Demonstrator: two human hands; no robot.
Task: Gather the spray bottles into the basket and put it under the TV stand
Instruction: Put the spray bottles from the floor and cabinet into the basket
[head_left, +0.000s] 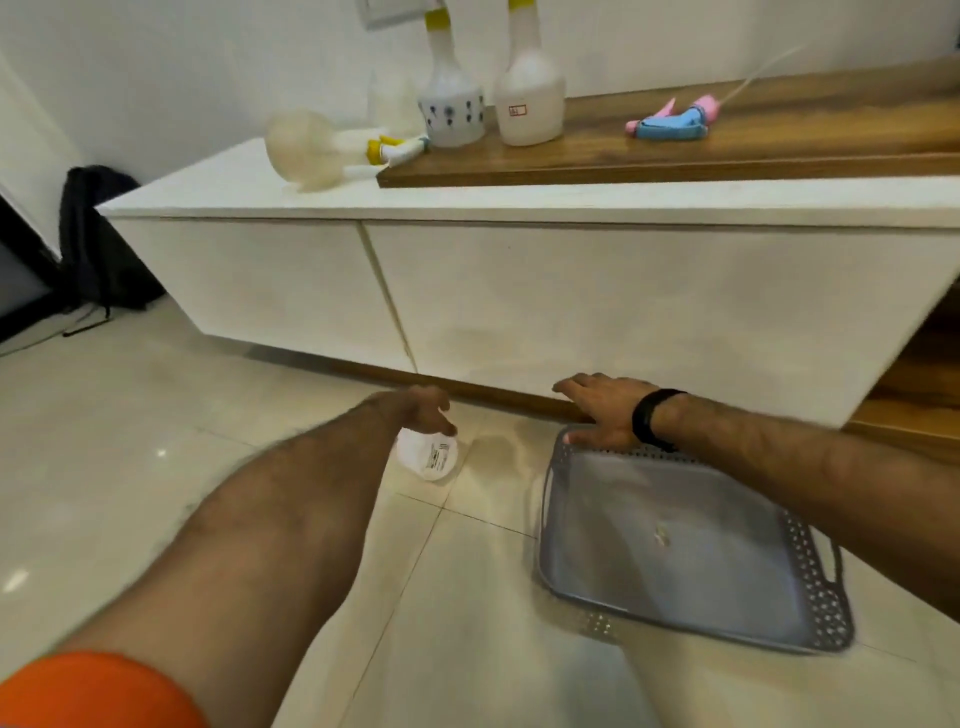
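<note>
A grey perforated basket (691, 545) lies on the floor tiles in front of the white TV stand (571, 291). My right hand (602, 410) grips its far rim. My left hand (426, 410) holds a white bottle (428, 454) with a label, low over the floor to the basket's left. On the stand, two upright white spray bottles with yellow tops (451, 98) (527, 88) stand side by side. A clear round spray bottle (317, 150) lies on its side to their left. A pink and blue spray head (672, 122) with a tube lies on the wooden top.
A wooden board (727, 150) covers the right part of the stand's top. A dark gap runs under the stand just beyond my hands. A black bag (98, 239) leans at the wall to the left, beside a dark screen edge. Glossy floor tiles spread left.
</note>
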